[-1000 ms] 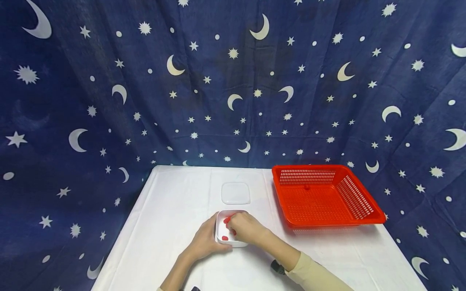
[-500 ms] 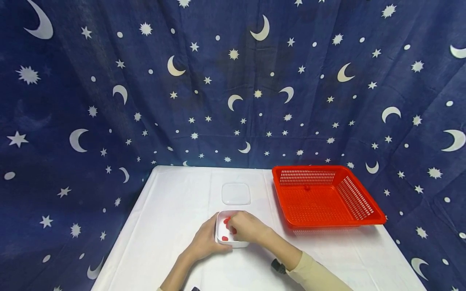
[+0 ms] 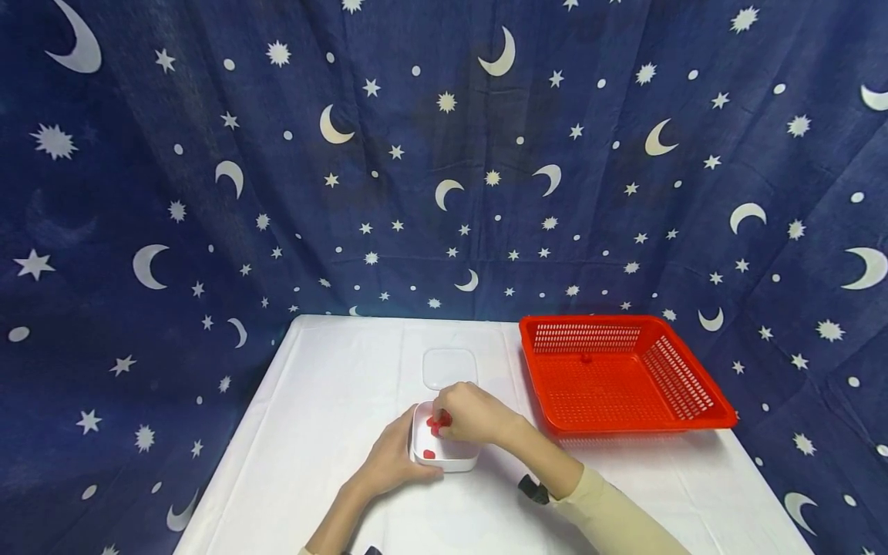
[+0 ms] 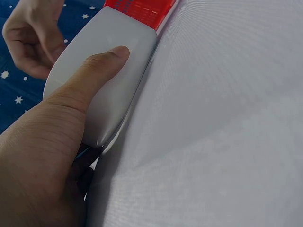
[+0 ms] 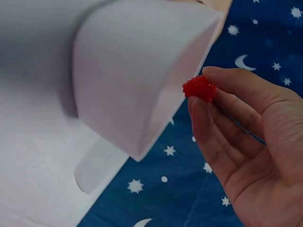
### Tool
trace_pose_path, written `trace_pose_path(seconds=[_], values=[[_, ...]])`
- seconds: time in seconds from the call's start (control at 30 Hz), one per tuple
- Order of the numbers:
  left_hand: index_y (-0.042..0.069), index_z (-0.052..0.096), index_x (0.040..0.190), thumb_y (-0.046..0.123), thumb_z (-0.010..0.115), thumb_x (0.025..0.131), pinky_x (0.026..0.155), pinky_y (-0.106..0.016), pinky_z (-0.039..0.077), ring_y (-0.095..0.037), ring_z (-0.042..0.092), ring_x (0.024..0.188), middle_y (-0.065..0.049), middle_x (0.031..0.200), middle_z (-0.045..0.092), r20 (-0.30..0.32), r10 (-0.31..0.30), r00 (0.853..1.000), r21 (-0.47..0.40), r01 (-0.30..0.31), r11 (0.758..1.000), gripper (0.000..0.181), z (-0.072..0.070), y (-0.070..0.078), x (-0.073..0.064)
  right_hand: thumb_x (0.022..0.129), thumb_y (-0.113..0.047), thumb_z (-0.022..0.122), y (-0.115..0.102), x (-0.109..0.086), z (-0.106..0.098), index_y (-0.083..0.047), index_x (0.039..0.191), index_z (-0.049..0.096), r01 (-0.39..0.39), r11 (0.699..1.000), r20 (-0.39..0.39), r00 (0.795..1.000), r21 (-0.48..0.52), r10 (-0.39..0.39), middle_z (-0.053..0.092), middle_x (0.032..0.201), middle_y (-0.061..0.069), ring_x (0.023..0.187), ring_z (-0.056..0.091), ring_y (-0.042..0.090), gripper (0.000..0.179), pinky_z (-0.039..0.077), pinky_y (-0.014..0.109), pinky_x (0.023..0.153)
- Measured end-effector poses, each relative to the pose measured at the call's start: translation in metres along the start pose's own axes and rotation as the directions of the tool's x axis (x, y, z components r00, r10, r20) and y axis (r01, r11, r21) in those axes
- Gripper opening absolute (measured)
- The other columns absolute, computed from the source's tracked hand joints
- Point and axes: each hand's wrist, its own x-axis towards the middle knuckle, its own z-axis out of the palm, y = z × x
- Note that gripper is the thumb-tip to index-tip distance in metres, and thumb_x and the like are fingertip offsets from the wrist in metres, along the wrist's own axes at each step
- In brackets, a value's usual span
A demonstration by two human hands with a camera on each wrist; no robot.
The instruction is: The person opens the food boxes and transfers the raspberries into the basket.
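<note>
A small white square container (image 3: 454, 465) stands on the table with several red raspberries (image 3: 429, 455) inside. My left hand (image 3: 394, 461) holds it from the left, thumb along its near wall and fingers round the far left side; the left wrist view shows that thumb flat on the white wall (image 4: 128, 42). Over the container's right part is my right hand (image 3: 475, 416). In the right wrist view, its thumb and forefinger pinch one raspberry (image 5: 199, 88) just above the rim. The remaining fingers of that hand (image 5: 255, 137) are bent behind it.
A clear flat lid (image 3: 449, 366) lies just behind the container. To the right, a large red plastic basket (image 3: 610, 385) with slotted walls takes up the table's back corner. A dark blue curtain (image 3: 388, 231) with moons and stars hangs behind the white-covered table (image 3: 333, 385).
My right hand has come up and slightly back from deep in the container, with a raspberry between its fingertips. The left hand and container have stayed in place.
</note>
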Motion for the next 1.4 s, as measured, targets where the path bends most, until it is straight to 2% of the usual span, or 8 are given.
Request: trace_pose_path(seconds=[0.23,0.33,0.5,0.7,0.77,0.97,1.23,1.4], values=[[0.034,0.031,0.161,0.063,0.093,0.066,0.111,-0.051,0.047,-0.014,0.052,0.136,0.016,0.147,0.053,-0.025,-0.033,0.999,0.028,0.034,0.999,0.117,0.000,0.003,0.002,0.085,-0.017,0.087,0.005,0.005,-0.025,-0.014,0.093,0.080,-0.050,0.995,-0.030,0.998,0.083,0.053,0.068,0.079,-0.009,0.066,0.057,0.003,0.011,0.053,0.012,0.062],[0.032,0.034,0.159,0.062,0.094,0.065,0.109,-0.049,0.048,-0.012,0.054,0.133,0.017,0.144,0.055,-0.028,-0.033,0.999,0.021,0.034,0.999,0.116,-0.001,0.002,0.003,0.085,-0.015,0.086,0.009,0.005,-0.034,-0.013,0.095,0.080,-0.055,0.992,-0.070,0.996,0.117,0.063,0.071,0.082,-0.006,0.066,0.059,0.002,0.012,0.054,0.013,0.061],[0.035,0.035,0.158,0.062,0.095,0.062,0.112,-0.050,0.046,-0.011,0.052,0.134,0.018,0.144,0.054,-0.035,-0.071,0.997,0.020,0.071,0.997,0.117,0.000,0.003,0.002,0.084,-0.013,0.085,0.022,0.005,-0.047,-0.014,0.098,0.080,-0.056,0.989,-0.168,0.983,0.136,0.079,0.074,0.086,-0.005,0.069,0.063,0.003,0.015,0.056,0.014,0.066],[0.033,0.032,0.161,0.064,0.094,0.062,0.115,-0.055,0.043,-0.019,0.051,0.139,0.014,0.150,0.053,-0.041,-0.070,0.997,0.034,0.072,0.997,0.121,0.001,0.003,0.001,0.084,-0.013,0.085,0.045,0.007,-0.065,-0.015,0.091,0.079,-0.018,0.993,-0.304,0.951,0.117,0.053,0.073,0.081,-0.006,0.069,0.065,0.004,0.010,0.057,0.018,0.065],[0.031,0.032,0.162,0.065,0.094,0.062,0.116,-0.055,0.042,-0.020,0.049,0.141,0.012,0.152,0.052,-0.040,-0.081,0.996,0.038,0.083,0.996,0.122,0.001,0.003,0.001,0.083,-0.013,0.086,0.053,0.007,-0.071,-0.016,0.090,0.079,-0.033,0.991,-0.332,0.940,0.127,0.074,0.073,0.081,-0.006,0.069,0.065,0.003,0.010,0.057,0.019,0.065],[0.026,0.032,0.163,0.065,0.094,0.060,0.120,-0.056,0.037,-0.024,0.044,0.145,0.008,0.156,0.048,-0.042,-0.129,0.991,0.051,0.131,0.990,0.127,0.000,0.004,-0.001,0.081,-0.013,0.088,0.074,0.002,-0.088,-0.015,0.091,0.080,-0.101,0.979,-0.377,0.912,0.179,0.163,0.074,0.083,-0.006,0.071,0.067,0.005,0.012,0.060,0.023,0.065],[0.027,0.032,0.163,0.064,0.094,0.061,0.119,-0.057,0.037,-0.025,0.045,0.144,0.009,0.156,0.049,-0.043,-0.106,0.993,0.034,0.107,0.994,0.125,-0.001,0.004,-0.001,0.081,-0.013,0.087,0.101,-0.001,-0.107,-0.013,0.092,0.080,-0.140,0.968,-0.442,0.870,0.206,0.220,0.075,0.085,-0.002,0.072,0.069,0.010,0.012,0.061,0.031,0.067],[0.021,0.030,0.165,0.065,0.093,0.061,0.120,-0.057,0.035,-0.027,0.044,0.146,0.004,0.159,0.047,-0.032,-0.117,0.993,0.042,0.119,0.992,0.129,0.001,0.003,-0.001,0.083,-0.016,0.087,0.119,-0.010,-0.117,-0.014,0.093,0.080,-0.207,0.954,-0.462,0.839,0.215,0.286,0.074,0.084,-0.004,0.073,0.068,0.012,0.012,0.060,0.032,0.067]])
